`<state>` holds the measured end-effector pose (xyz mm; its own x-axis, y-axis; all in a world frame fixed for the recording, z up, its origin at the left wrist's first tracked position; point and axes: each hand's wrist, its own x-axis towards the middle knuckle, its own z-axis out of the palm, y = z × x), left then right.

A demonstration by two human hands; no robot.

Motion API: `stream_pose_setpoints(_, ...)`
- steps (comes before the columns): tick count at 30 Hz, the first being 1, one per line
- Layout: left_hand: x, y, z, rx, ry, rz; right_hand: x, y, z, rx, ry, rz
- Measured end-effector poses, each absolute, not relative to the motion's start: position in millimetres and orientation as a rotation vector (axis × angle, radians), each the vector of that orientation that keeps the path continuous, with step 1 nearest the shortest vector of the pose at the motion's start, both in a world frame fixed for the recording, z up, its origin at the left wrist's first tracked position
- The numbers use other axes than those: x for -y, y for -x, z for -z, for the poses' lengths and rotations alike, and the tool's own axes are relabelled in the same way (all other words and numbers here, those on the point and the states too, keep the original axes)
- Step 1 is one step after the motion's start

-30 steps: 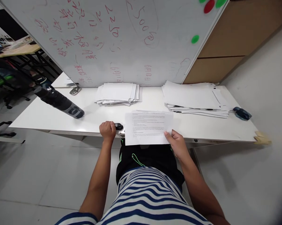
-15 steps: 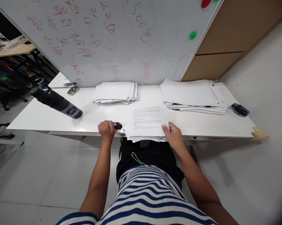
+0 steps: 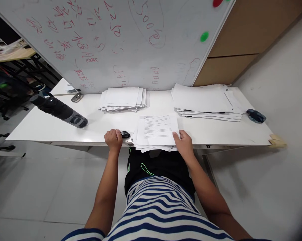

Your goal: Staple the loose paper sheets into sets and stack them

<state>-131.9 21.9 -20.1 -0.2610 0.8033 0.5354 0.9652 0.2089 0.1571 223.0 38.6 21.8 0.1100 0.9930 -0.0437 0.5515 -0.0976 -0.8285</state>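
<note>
My right hand (image 3: pixel 184 142) pinches the right edge of a printed sheet (image 3: pixel 158 129), which lies over a pile of papers (image 3: pixel 153 147) at the desk's front edge. Closed round a black object (image 3: pixel 125 134), probably a stapler, my left hand (image 3: pixel 113 140) rests at the front edge, left of that pile. Only one end of the black object shows past the thumb. Farther back are a stack of papers (image 3: pixel 123 97) at centre left and a wider stack (image 3: pixel 203 98) at the right.
A dark bottle (image 3: pixel 59 111) and a computer mouse (image 3: pixel 77 97) are on the left of the white desk (image 3: pixel 95 120). A dark blue object (image 3: pixel 256 116) lies at the right end. Behind stands a whiteboard (image 3: pixel 130 40), with cardboard (image 3: pixel 231 43) beside it.
The printed sheet has turned slightly and moved a little left, with my right hand still on its edge. My left hand keeps its grip. The view has shifted slightly.
</note>
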Motion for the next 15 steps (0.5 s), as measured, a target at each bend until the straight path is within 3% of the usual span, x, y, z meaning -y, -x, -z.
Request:
stream_pose_setpoints(6,-21,131,19,2.233,1.667,0.69,-43,-213,-6,1.75,1.835,-0.246)
stream_pose_setpoints(15,-21,125,10,2.278,1.639,0.72,-55,-238,16,1.641,1.772,-0.023)
